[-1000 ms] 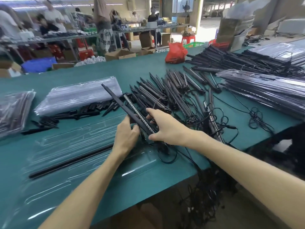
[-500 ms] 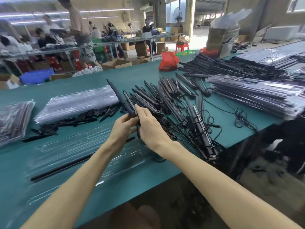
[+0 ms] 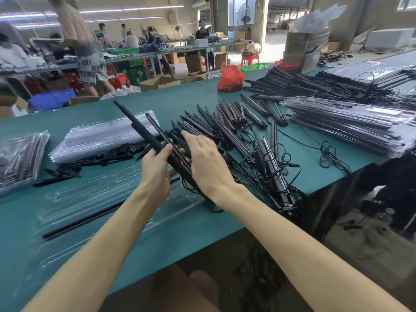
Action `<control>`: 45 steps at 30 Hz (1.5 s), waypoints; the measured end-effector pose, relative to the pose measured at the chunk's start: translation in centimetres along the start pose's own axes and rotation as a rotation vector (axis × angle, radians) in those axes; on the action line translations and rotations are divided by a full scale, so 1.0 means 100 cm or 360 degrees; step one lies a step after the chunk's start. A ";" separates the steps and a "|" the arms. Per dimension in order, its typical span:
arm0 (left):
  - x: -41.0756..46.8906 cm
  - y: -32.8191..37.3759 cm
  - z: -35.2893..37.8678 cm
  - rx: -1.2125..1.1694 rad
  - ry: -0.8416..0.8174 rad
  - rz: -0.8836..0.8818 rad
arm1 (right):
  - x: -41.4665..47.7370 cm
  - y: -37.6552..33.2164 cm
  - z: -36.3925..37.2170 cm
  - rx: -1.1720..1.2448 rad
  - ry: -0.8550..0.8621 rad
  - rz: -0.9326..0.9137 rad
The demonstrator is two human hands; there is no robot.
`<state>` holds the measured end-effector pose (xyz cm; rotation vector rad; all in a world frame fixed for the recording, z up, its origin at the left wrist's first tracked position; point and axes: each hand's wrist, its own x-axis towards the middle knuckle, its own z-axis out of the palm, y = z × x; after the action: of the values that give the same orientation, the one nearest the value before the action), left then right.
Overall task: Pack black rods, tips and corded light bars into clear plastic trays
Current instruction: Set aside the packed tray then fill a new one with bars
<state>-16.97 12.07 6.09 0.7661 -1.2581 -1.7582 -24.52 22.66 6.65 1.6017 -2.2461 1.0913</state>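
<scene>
Rod (image 3: 132,122) and light bar (image 3: 159,131): clasped in our left grip (image 3: 155,170), now raised, tray (image 3: 101,192) below it. Right grip (image 3: 207,161) has released them, fingers straight, just beside. Pair gathered; we judge traying next.

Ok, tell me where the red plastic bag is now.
In the head view, the red plastic bag sits on the far edge of the teal table, right of centre, just left of the far heap of black corded light bars.
</scene>
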 end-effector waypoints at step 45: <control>-0.030 0.014 -0.007 -0.0552 -0.0333 -0.0749 | -0.002 -0.007 -0.029 0.0503 0.0410 0.0038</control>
<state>-14.58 14.19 7.25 0.7246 -0.9038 -2.4126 -24.59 24.59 8.91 1.4379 -2.0066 1.6234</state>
